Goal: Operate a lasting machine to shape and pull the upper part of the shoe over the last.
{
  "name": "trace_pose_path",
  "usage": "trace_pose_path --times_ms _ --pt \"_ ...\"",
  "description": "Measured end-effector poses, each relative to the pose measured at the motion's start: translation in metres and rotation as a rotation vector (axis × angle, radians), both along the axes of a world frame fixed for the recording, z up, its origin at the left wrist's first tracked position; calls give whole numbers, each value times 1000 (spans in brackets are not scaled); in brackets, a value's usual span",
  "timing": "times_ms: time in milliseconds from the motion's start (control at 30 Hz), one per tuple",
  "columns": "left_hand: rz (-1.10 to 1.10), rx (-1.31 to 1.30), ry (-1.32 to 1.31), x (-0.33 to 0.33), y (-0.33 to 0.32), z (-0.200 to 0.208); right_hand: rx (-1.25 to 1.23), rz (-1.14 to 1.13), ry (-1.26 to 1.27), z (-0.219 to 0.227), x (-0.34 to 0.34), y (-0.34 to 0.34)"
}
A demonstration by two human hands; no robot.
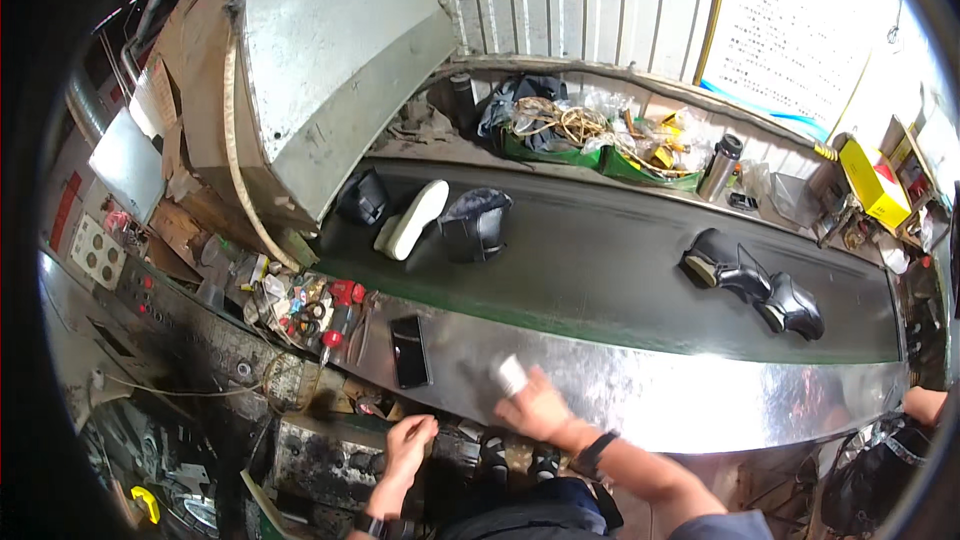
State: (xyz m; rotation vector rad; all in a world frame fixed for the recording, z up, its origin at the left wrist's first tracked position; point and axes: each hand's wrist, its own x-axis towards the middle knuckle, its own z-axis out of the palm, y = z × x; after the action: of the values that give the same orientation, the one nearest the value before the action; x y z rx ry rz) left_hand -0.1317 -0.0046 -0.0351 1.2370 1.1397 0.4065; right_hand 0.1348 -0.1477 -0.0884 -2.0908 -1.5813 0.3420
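Observation:
My right hand reaches over the near edge of the bright metal ledge. Its fingers are closed on a small white cylinder, whose exact kind I cannot make out. Lower and to the left, my left hand hangs in front of the ledge with curled fingers. What those fingers hold, if anything, is hidden. A black phone lies flat on the ledge, nearest to the left hand and apart from it.
Behind the ledge, a dark conveyor belt carries black footwear and a white-soled shoe at left, black shoes at right. A large metal hood covers its left end. Loose tools lie left; another person's arm shows right.

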Motion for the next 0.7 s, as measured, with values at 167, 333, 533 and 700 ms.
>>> trace_pose_path --times_ms 167,333,533,700 --pt "-346 165 -24 143 90 3 -128 195 -372 -6 -12 -61" --pt "-532 1144 338 254 180 -3 -100 -143 212 -3 2 -158" --pt "-780 1037 483 352 257 16 243 -1019 915 8 -12 -140" --pt "-1446 638 -48 412 213 50 668 -1130 1531 42 3 -84"
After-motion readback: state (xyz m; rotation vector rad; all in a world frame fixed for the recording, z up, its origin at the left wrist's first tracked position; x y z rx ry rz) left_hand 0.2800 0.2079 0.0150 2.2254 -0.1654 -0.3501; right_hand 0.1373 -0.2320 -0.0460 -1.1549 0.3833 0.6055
